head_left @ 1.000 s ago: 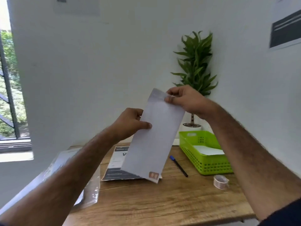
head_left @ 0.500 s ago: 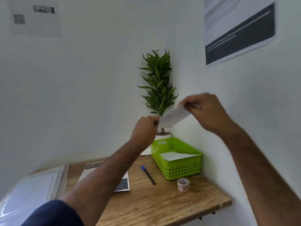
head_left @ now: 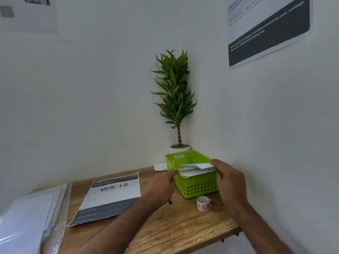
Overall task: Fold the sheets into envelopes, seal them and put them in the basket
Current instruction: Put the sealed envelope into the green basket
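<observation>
At the far right corner of the wooden tabletop (head_left: 165,233), the fingertips (head_left: 214,162) of the right hand (head_left: 229,182) curl over the right end of a white folded paper envelope (head_left: 196,166), with thumb and fingers clamped on it. The left hand (head_left: 160,183) takes the envelope's other end, thumb and forefinger pinched together on the paper just at the near left rim of the green plastic lattice basket (head_left: 196,187). The envelope stretches roughly level between the two hands, low in the basket's open top. It sits above another white sheet (head_left: 189,174) lying inside; whether the two papers touch cannot be told.

Just in front of the basket, near the right edge, stands a small pale pink roll (head_left: 203,203). Behind the basket, in the very corner, is a leafy green plant in a white pot (head_left: 176,92). Toward the middle of the tabletop lies a printed sheet headed "WS 19" (head_left: 113,197). At the left edge lies a clear plastic sleeve of white papers (head_left: 27,217).
</observation>
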